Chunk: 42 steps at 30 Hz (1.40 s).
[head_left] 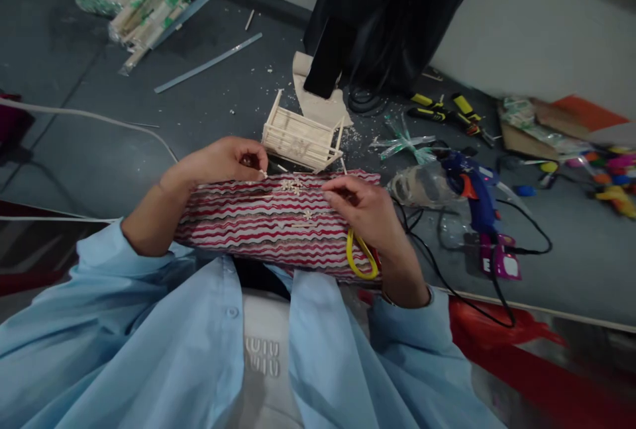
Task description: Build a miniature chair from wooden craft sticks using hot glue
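Small pale star-shaped stick pieces point(292, 185) lie on the wavy red, white and black striped cloth pad point(238, 220), between the two hands. Judged featherlight and brittle at the joints; lift by the edges, fingertips only. Left hand point(223, 161) is closed to a pinch on a tiny pale sliver point(262, 173). Right hand point(370, 210) is half curled, fingertips on the pad; whether it grips anything cannot be told. A yellow plastic loop point(360, 258) lies under its wrist.

Dark grey floor point(99, 118) meets a pale wall point(546, 32) under dim light.

Stick frame point(301, 138) blocks ahead; glue gun point(472, 190) crowds right; left floor point(89, 164) open.
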Each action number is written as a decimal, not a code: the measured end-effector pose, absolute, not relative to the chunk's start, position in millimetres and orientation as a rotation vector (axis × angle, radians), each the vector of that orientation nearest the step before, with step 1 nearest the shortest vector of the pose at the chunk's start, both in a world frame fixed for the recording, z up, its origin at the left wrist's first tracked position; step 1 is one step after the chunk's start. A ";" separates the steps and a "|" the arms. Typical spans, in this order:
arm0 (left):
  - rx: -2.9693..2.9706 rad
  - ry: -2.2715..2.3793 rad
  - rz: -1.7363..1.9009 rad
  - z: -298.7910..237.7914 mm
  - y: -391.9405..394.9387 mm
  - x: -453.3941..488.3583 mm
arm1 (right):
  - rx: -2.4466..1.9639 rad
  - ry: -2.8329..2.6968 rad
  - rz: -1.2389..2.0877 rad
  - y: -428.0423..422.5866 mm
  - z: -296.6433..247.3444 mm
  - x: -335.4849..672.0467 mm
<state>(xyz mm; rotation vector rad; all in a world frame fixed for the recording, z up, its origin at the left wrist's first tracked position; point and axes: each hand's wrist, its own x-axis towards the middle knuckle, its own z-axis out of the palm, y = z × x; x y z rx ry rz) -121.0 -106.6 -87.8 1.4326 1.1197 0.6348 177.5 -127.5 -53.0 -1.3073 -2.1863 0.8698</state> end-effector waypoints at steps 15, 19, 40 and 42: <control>1.737 1.063 0.668 -108.3 -110.6 -90.6 | -1.251 -2.350 0.675 -109.6 -100.8 145.3; 1.867 1.078 0.658 -108.8 -109.4 -90.9 | -1.260 -2.099 1.022 -111.0 -97.4 145.6; 0.978 0.890 0.856 -97.6 -120.3 -81.1 | -1.152 -1.023 2.175 -105.3 -77.4 152.6; 0.983 0.873 0.871 -100.5 -120.7 -80.4 | -1.140 -1.038 2.172 -107.3 -77.1 151.6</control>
